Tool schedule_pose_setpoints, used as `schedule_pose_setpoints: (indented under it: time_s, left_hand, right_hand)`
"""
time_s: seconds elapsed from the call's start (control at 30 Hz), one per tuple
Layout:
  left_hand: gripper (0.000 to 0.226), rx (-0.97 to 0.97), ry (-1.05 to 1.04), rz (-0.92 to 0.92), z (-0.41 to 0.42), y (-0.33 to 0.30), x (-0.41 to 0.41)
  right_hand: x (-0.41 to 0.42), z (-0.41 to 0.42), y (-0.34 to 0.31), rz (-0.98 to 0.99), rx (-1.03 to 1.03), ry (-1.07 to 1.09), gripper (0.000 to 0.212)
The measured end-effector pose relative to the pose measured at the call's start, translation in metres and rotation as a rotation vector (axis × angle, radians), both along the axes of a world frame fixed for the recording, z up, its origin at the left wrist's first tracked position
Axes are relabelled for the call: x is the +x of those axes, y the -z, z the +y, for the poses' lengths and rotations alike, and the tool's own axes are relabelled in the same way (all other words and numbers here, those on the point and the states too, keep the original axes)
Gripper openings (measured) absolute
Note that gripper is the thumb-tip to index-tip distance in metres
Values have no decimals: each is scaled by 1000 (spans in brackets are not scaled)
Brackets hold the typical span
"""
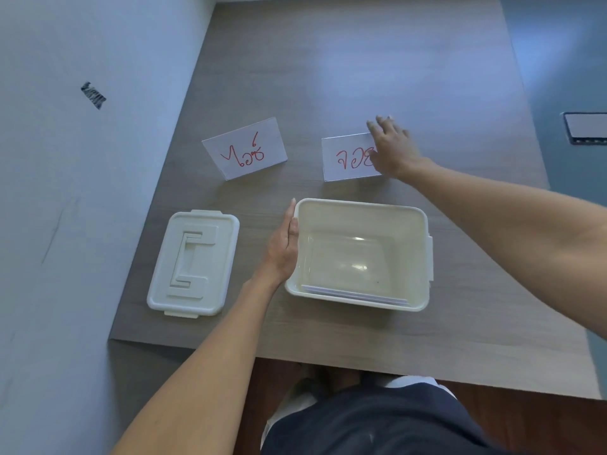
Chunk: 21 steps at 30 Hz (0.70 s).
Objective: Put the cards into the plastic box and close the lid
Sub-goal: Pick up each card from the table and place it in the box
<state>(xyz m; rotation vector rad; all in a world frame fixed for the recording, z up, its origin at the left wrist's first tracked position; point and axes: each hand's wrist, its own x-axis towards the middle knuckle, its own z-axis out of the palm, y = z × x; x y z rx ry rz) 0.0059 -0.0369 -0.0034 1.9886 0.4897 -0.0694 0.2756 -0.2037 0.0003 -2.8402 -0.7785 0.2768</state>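
Working left to right: the lid (193,262) lies off on the tabletop (394,60), way left of the box. My left hand (283,246) rests flat against the left wall of the plastic box (417,251), fingers straight, steadying it, not gripping. Some cards (354,295) already lean along its near wall. One card (244,152) sits behind the lid, untouched. My right hand (392,149) lies spread over the other card (348,157), no pinch yet. Next I'd guess: catch its far edge, lift, drop it in.
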Motion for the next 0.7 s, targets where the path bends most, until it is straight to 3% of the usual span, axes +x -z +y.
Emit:
schedule_pose_setpoints:
  time_s: [0.33,0.7]
  left_hand:
    - [52,35,21,-49,0,6,-7]
    - [54,30,72,-76,-3,0,-12]
  right_hand:
    - [5,2,-5,-196,-111,-140,40]
    - [-52,-16,-51,-396,242,-15,38]
